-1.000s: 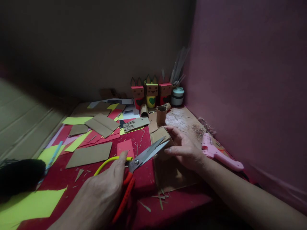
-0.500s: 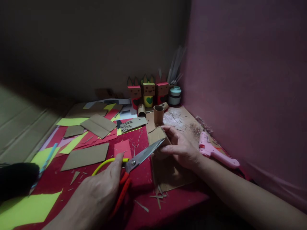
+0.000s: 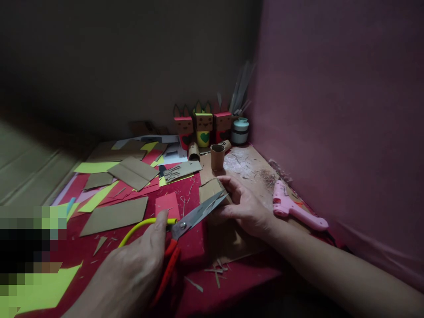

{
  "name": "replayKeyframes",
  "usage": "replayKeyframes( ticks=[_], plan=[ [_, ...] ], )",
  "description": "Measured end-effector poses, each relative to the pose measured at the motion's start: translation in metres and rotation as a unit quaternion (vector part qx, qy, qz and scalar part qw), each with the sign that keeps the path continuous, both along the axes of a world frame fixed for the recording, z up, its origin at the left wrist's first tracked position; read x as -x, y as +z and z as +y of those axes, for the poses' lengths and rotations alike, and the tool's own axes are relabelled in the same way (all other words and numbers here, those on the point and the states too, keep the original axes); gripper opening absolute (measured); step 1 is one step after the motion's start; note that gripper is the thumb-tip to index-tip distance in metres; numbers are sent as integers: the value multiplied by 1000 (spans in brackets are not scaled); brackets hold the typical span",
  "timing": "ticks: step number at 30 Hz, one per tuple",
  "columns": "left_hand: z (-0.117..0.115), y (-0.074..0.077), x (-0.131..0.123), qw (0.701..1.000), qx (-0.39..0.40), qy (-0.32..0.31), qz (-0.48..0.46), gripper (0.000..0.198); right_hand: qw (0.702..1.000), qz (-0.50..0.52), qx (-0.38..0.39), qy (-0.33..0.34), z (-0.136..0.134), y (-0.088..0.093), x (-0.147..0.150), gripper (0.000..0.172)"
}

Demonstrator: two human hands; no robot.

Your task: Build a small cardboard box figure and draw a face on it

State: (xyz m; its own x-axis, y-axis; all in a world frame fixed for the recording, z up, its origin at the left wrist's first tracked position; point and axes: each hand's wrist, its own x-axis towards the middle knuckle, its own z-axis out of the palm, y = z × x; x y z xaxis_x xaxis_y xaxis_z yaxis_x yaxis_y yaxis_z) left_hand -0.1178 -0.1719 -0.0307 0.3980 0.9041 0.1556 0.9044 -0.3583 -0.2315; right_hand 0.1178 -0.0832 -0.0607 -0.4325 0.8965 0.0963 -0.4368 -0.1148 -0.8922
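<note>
My left hand (image 3: pixel 132 274) grips scissors (image 3: pixel 185 223) with one yellow and one red-orange handle; the steel blades point up and right, slightly parted. Their tips meet the edge of a brown cardboard piece (image 3: pixel 225 238) lying on the red table surface (image 3: pixel 109 247). My right hand (image 3: pixel 247 205) rests on that cardboard, its fingers curled around a folded upper flap beside the blades. Thin cardboard slivers (image 3: pixel 215 271) lie below the piece.
Scattered brown, red and yellow-green paper pieces (image 3: pixel 115 214) cover the left of the table. A pink glue gun (image 3: pixel 296 207) lies at the right by the pink wall. Three cardboard animal figures (image 3: pixel 202 128), a jar (image 3: pixel 240 131) and a cardboard tube (image 3: pixel 217 157) stand in the back corner.
The scissor blades closed from wide open to nearly together at the cardboard's edge. Both hands shifted slightly left with the view.
</note>
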Motion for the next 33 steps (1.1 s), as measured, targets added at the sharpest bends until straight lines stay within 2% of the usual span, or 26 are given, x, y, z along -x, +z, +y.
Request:
replayKeyframes(
  ticks=[6,10,15,20,25,29,33],
  plan=[
    [-2,-11,6,1000,3,10,-3,62,1000,-6,-4,-5,-1,1,0,62],
    [-5,-20,16,1000,19,-19,-16,59,1000,-7,-6,-18,-2,1,1,62],
    [-9,-19,19,999,34,-28,-3,61,1000,-6,-10,-24,-2,1,2,63],
    [-7,-16,12,998,-30,-43,17,57,1000,-3,-5,-21,-4,0,2,62],
    [-6,-22,11,994,-85,-65,27,52,1000,-4,-1,-19,-3,-1,2,63],
    [-7,-32,15,993,-100,-39,50,49,997,-44,-17,-62,-4,4,3,59],
    [-9,-40,26,997,-72,-38,-6,54,988,-92,-37,-119,-4,10,3,56]
  ],
)
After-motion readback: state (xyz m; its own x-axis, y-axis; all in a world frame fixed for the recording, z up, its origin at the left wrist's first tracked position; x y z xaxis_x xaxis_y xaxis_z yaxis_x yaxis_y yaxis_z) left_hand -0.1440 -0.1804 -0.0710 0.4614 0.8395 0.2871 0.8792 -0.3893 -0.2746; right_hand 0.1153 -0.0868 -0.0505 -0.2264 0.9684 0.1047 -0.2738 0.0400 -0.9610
